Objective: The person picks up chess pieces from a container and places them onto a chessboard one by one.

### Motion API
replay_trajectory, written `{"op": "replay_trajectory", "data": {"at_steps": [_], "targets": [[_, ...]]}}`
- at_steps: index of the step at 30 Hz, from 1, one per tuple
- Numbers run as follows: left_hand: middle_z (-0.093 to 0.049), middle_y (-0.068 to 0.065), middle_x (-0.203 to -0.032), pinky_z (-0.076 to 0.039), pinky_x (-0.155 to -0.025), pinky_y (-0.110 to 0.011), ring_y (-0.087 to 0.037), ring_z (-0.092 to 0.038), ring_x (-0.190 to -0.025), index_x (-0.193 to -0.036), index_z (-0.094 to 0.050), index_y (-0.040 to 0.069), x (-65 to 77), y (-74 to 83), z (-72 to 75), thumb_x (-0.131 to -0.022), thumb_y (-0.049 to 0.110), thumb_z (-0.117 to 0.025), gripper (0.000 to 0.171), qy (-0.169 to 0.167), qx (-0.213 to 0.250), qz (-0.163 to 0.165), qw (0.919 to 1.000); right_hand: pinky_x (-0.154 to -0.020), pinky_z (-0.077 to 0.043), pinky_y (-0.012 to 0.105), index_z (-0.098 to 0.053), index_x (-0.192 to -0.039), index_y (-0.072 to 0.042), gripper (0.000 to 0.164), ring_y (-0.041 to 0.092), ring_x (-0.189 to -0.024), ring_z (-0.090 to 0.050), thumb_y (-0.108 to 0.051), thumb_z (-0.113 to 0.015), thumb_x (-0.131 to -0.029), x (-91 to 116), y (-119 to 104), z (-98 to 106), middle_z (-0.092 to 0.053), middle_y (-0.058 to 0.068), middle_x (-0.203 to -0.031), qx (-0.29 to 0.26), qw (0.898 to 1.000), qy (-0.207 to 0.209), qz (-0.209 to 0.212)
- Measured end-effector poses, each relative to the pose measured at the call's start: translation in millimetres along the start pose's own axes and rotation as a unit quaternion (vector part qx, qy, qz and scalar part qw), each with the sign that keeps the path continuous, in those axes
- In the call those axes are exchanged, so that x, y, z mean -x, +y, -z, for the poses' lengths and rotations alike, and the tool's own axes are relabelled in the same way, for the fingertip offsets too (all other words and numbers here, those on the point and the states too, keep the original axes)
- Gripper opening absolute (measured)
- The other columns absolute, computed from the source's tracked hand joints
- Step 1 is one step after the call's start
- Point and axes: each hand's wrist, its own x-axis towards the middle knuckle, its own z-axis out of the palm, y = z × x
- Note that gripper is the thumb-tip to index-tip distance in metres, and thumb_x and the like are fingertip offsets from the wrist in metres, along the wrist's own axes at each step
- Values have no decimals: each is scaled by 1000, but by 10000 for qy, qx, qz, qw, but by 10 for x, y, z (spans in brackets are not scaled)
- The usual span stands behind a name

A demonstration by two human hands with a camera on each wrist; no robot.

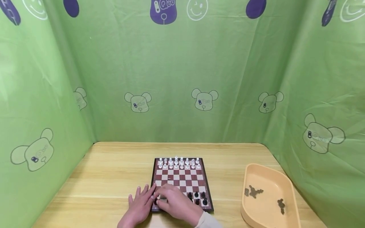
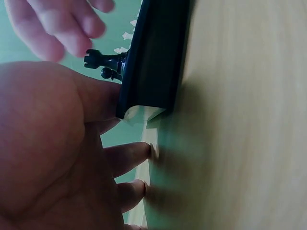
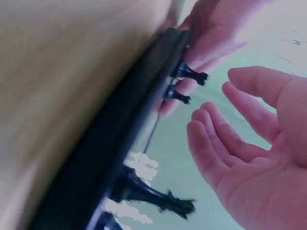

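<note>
Head view gives the best read on this chess setup, and I'd call it pretty well along. White's end looks sorted: two full rows of white pieces (image 1: 181, 161) stand along the far edge of the chessboard (image 1: 176, 176), which lies flat on the wooden table (image 1: 114, 177). Black's end, nearest the person, is murkier. I can make out at least five black pieces (image 1: 205, 201) at the right, and from the left wrist view a rook (image 2: 103, 59) stands at the near left corner with a pawn (image 2: 108, 73) just beside it. The stretch between is blocked by the right hand (image 1: 179, 202), so no idea how many spots there are filled.

That right hand hangs over the near left part, fingers loosely curved, thumb and fingertips apart, nothing gripped as far as I can see. Its fingertips are right by the rook; can't tell if they touch. Left hand (image 1: 139, 204) isn't holding anything either, just spread against the board's left edge.

My guess is whatever's left is on the black side. The orange tray (image 1: 268, 205) off to the right has a few dark clumps (image 1: 281, 205) in it, too small to say whether they're spare pieces.
</note>
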Motion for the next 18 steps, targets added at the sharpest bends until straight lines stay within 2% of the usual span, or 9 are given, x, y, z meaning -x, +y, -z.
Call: {"op": "replay_trajectory", "data": {"at_steps": [7,12,18], "targets": [[-37,-30,-159,3,-110,-84,-62,-13,-148,-154,-51,15,5,-11,-12,-109,21,-48,46,60,45,25,10000,-103,-53,34,-74,-114,-19,16,11,-117,-62,-25,-65,-102,210,-13,241,-68,-7,-124,-228,9995,158,-140],[-35,-30,-161,6,-111,-82,-61,-10,-150,-155,-49,16,-2,-14,-21,-109,21,-46,47,47,95,80,9999,-99,-56,35,-74,-108,-17,13,8,-110,-64,-22,-64,-102,389,80,442,-68,-11,-117,-371,9977,575,30],[-34,-30,-160,9,-111,-82,-62,-10,-149,-156,-49,17,-5,-52,-71,-109,24,-45,48,165,185,5,9997,-96,-58,39,-73,-105,-16,7,16,-106,-68,-16,-68,-99,636,257,705,-71,-4,-113,-289,9928,1160,68]]}}
